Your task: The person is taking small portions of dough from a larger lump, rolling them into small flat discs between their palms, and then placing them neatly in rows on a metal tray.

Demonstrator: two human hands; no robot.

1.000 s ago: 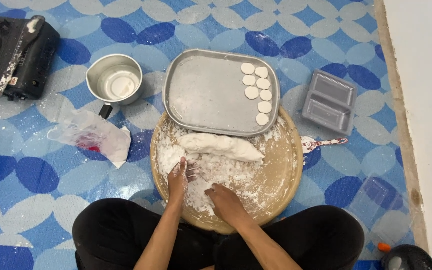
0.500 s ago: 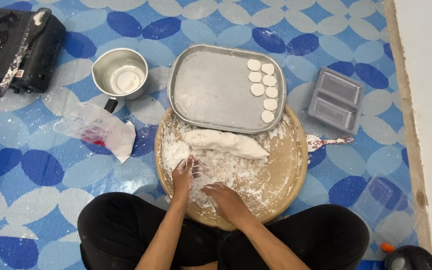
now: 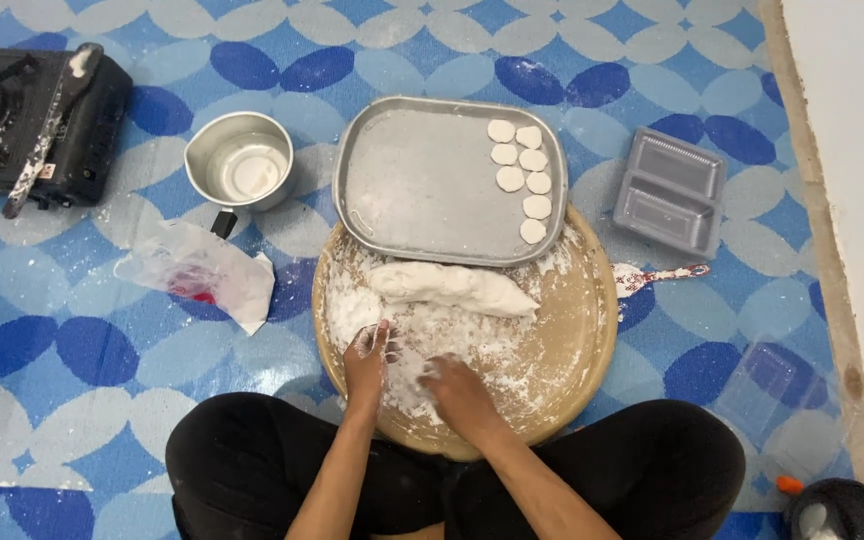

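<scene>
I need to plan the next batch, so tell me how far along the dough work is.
Done: seven flat discs line the right edge of the metal tray. In hand: the left hand and right hand work a small piece in the flour on the round board. Left: the long dough log lies uncut, and most of the tray is bare.

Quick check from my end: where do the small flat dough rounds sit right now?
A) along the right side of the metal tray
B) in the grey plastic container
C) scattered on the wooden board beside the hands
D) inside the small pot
A: the dough rounds lie in a loose double column along the right side of the metal tray, away from both hands on the floured wooden board.
</scene>
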